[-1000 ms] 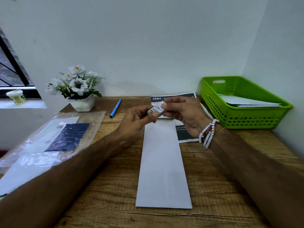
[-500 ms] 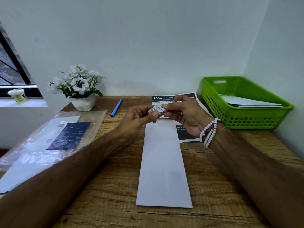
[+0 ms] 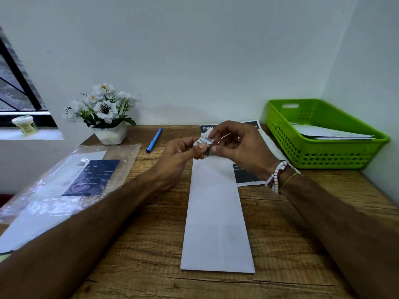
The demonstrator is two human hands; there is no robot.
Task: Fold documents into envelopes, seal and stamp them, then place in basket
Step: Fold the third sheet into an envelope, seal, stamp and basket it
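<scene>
The right hand (image 3: pixel 239 145) has raised its fingers, pinching the stamp (image 3: pixel 204 139) just above the pinching left hand (image 3: pixel 183 154); light, flimsy, probably best held by edges.

Envelope (image 3: pixel 216 212) central on table (image 3: pixel 291 244), basket (image 3: pixel 323 156) behind right, pen (image 3: pixel 154 140) and flowerpot (image 3: pixel 112 134) behind left, plastic sleeve (image 3: pixel 64 180) at left edge

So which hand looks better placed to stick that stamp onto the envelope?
Right, probably. The right hand pinches the stamp by its top edge, over the far end of the envelope; the left hand also grips it, lower down, likely just steadying.
</scene>
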